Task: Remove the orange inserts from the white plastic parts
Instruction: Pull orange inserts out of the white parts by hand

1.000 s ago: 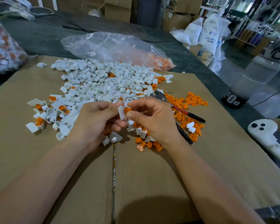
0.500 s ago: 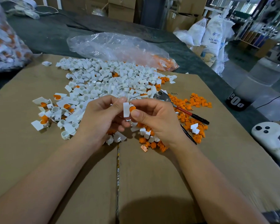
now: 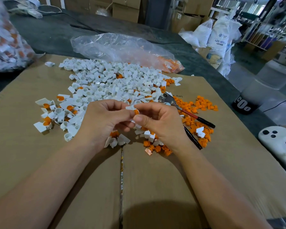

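Your left hand [image 3: 104, 119] and your right hand [image 3: 160, 123] meet over the middle of the cardboard [image 3: 155, 187]. Both hands pinch one small white part [image 3: 130, 107] with curled fingers. The orange insert [image 3: 136, 111] sits in it, just above your right thumb. The big pile of white parts [image 3: 116, 83] lies past your hands, toward the far edge. The loose orange inserts [image 3: 198, 109] lie toward the right edge, with the pliers [image 3: 185, 111] on top.
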